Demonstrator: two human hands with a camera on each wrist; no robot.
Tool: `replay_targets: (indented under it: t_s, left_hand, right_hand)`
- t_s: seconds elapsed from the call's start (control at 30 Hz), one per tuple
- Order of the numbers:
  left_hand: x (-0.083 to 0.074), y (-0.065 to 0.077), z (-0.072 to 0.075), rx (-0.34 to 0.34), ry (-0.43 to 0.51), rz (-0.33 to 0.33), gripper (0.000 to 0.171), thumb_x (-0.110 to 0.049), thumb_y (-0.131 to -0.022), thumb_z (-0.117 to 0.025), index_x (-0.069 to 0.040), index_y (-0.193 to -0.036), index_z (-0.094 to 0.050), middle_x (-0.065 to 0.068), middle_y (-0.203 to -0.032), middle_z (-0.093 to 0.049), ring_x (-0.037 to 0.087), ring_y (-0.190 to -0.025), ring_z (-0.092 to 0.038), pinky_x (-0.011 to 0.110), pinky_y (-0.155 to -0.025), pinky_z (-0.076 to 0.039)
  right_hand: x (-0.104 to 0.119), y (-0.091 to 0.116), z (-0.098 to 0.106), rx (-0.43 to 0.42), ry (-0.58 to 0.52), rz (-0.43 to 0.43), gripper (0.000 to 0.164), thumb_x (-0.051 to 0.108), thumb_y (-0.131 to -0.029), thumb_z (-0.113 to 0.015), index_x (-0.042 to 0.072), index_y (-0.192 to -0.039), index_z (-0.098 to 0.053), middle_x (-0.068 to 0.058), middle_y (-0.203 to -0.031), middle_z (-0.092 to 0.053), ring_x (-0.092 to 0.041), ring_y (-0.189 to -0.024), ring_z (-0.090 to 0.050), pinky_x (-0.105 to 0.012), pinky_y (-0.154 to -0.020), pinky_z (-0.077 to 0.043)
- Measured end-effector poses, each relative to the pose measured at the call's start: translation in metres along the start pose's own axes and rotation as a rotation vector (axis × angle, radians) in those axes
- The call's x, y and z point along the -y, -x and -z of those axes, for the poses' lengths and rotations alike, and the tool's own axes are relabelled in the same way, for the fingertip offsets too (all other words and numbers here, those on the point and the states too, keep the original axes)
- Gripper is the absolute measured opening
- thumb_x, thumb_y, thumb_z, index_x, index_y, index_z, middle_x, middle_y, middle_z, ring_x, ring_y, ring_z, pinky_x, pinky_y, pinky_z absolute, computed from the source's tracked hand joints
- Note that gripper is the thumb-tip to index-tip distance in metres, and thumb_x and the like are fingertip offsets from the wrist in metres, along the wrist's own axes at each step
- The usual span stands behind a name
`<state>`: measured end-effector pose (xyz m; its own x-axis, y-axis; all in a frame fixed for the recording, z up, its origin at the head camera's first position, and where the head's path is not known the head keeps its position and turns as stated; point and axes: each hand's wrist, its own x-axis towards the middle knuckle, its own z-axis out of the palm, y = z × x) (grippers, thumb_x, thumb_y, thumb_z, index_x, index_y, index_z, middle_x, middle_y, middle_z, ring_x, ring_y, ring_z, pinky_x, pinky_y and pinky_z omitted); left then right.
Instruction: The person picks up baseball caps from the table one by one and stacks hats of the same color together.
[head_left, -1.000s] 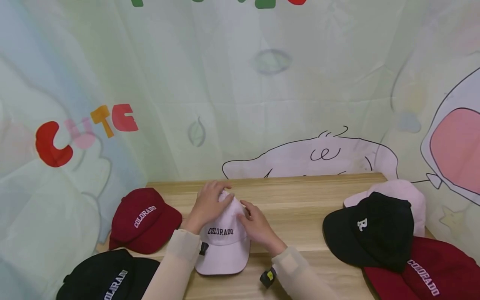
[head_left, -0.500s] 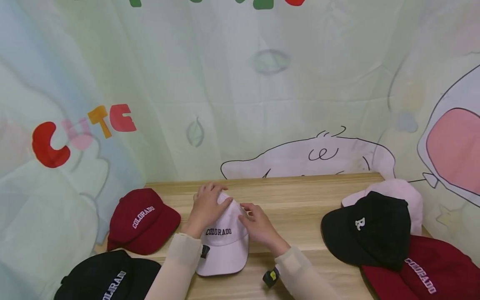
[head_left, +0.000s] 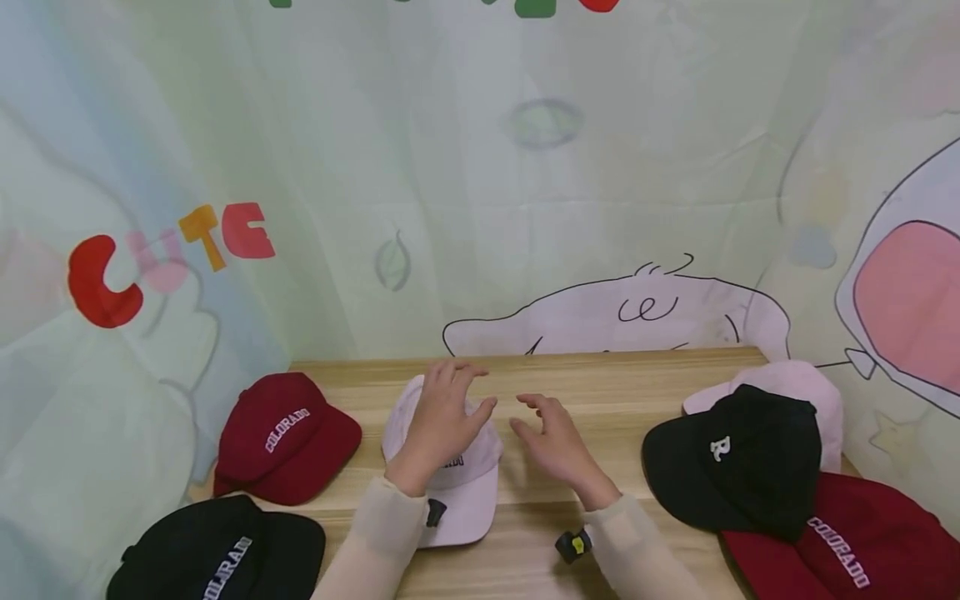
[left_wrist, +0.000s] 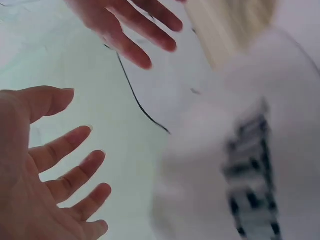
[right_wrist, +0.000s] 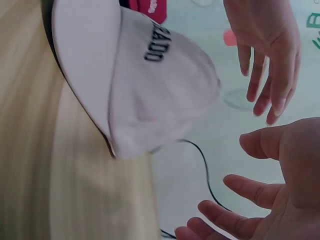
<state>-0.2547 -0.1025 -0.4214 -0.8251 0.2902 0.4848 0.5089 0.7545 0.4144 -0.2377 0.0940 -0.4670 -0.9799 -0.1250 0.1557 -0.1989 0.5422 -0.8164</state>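
A pale pink baseball cap (head_left: 468, 500) with dark COLORADO lettering sits on the wooden table, its brim toward me. My left hand (head_left: 444, 425) is over the cap in the head view and hides part of its crown and lettering; its fingers are spread and hold nothing. To the right of the cap, my right hand (head_left: 558, 446) hovers with fingers apart, holding nothing. The right wrist view shows the cap's side (right_wrist: 160, 90) and both hands off it. In the left wrist view the cap's front (left_wrist: 210, 165) is large and blurred.
At the left lie a dark red COLORADO cap (head_left: 281, 442) and a black cap (head_left: 217, 550). On the right, a black cap (head_left: 750, 467) with an R overlaps another pink cap (head_left: 813, 400) and a dark red cap (head_left: 885, 533). A printed curtain (head_left: 465, 208) hangs behind the table (head_left: 600, 400).
Both hands have come off the pale pink cap and shifted right, the right one now apart from it. The cap stays in about the same place.
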Motion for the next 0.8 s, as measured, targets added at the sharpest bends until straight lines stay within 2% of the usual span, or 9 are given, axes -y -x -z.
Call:
replay_targets:
  t_s: [0.13,0.4,0.6,0.8]
  left_hand:
    - [-0.022,-0.001,-0.005,0.036,0.052,0.003,0.04,-0.03,-0.095,-0.075,-0.013,-0.13,-0.066,0.011,-0.133,-0.059,0.031,-0.131,-0.047,0.049,-0.107,-0.046]
    - [-0.059,0.0,-0.026,0.167,0.153,-0.021,0.042,-0.034,-0.098,-0.072,-0.017,-0.134,-0.063,0.003,-0.133,-0.06,0.023,-0.129,-0.051,0.043,-0.105,-0.049]
    - [-0.081,0.003,-0.046,0.285,0.217,-0.006,0.046,-0.036,-0.1,-0.068,-0.017,-0.14,-0.059,0.004,-0.136,-0.058,0.024,-0.133,-0.052,0.044,-0.104,-0.051]
    - [-0.098,0.003,-0.067,0.367,0.284,0.009,0.052,-0.04,-0.1,-0.067,-0.016,-0.144,-0.056,0.003,-0.14,-0.058,0.022,-0.131,-0.054,0.039,-0.107,-0.049]
  right_hand:
    - [-0.007,0.005,0.02,-0.046,0.044,-0.006,0.047,0.029,-0.102,-0.065,0.008,-0.144,-0.057,-0.023,-0.14,-0.057,-0.043,-0.13,-0.053,-0.061,-0.104,-0.047]
    - [-0.018,0.02,0.075,-0.146,0.18,-0.033,0.053,0.031,-0.1,-0.069,0.006,-0.145,-0.055,-0.024,-0.145,-0.053,-0.044,-0.132,-0.051,-0.063,-0.104,-0.045]
    - [-0.014,0.035,0.116,-0.207,0.284,-0.087,0.056,0.031,-0.099,-0.069,0.003,-0.146,-0.054,-0.029,-0.146,-0.05,-0.049,-0.132,-0.047,-0.067,-0.104,-0.042]
    - [-0.015,0.05,0.15,-0.262,0.362,-0.124,0.059,0.031,-0.099,-0.068,0.0,-0.146,-0.052,-0.033,-0.146,-0.047,-0.052,-0.129,-0.044,-0.067,-0.1,-0.041]
